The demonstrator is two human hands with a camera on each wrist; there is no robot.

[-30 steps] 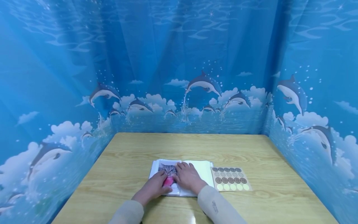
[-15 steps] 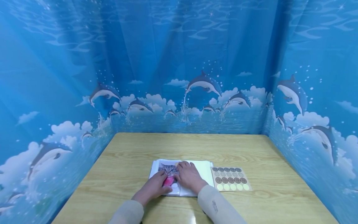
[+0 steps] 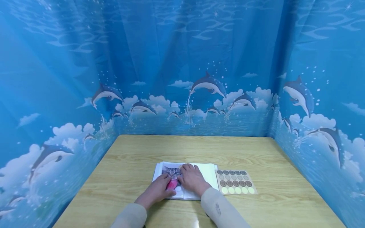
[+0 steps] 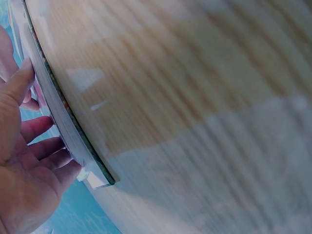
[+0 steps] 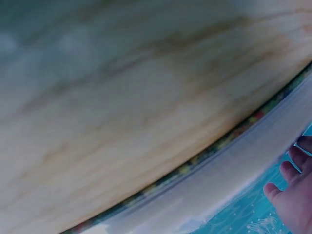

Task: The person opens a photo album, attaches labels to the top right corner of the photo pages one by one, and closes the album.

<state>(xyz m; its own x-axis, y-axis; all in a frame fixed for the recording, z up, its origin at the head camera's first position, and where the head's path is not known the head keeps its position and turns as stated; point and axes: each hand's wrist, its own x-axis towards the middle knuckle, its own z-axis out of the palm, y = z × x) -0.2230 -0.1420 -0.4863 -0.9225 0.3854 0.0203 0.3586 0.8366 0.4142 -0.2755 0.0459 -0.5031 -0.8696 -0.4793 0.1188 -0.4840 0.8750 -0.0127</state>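
Note:
An open photo album (image 3: pixel 203 171) lies on the table, a cat photo (image 3: pixel 172 173) with a pink patch on its left page. My left hand (image 3: pixel 156 191) rests on that page, its fingers at the photo's left side and its thumb near the lower edge. My right hand (image 3: pixel 192 179) presses by the photo's upper right corner, fingers fairly straight, hiding part of that side. A small tan spot shows beside its fingertips. A pale round spot lies at the photo's lower right. In the left wrist view, the left hand (image 4: pixel 34 170) touches the album's page.
A sheet of round stickers (image 3: pixel 236 182), in brown and pale rows, lies against the album's right side. The wood-grain table (image 3: pixel 137 152) extends around both. A blue dolphin-print curtain (image 3: pixel 159 63) encloses the back and sides.
My right hand's fingers have shifted slightly right, uncovering a little more of the photo's upper right corner and the tan spot. The left hand and album stay in place.

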